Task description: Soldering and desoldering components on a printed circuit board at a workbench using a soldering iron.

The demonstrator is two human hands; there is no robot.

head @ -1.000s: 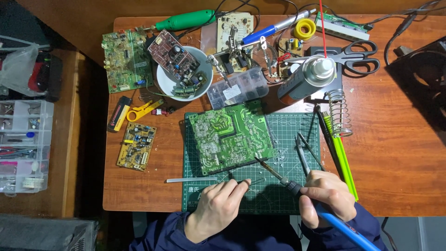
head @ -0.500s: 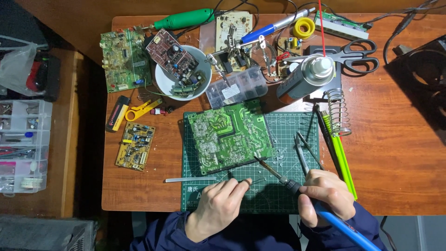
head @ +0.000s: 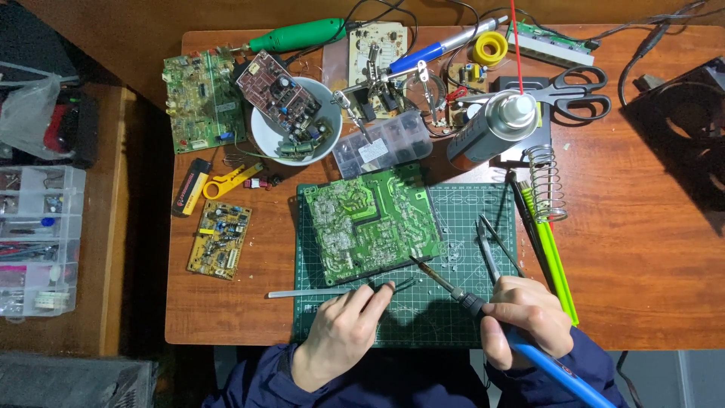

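A green circuit board [head: 372, 222] lies solder side up on a green cutting mat [head: 468, 227]. My right hand [head: 525, 318] grips a blue-handled soldering iron [head: 483, 310] whose tip touches the board's near right edge. My left hand [head: 342, 333] rests on the mat just below the board and pinches a thin dark tool [head: 393, 286] that points toward the same edge. A flat metal strip [head: 306, 293] lies left of that hand. Metal tweezers [head: 491, 242] lie on the mat above my right hand.
A white bowl [head: 266, 136] holds a red-brown board and parts. Around it lie a green board [head: 200, 98], a small yellow board [head: 219, 239], a clear parts box [head: 385, 143], a spray can [head: 495, 127], scissors [head: 563, 87], a coil iron stand [head: 545, 181] and a plastic organiser [head: 34, 238].
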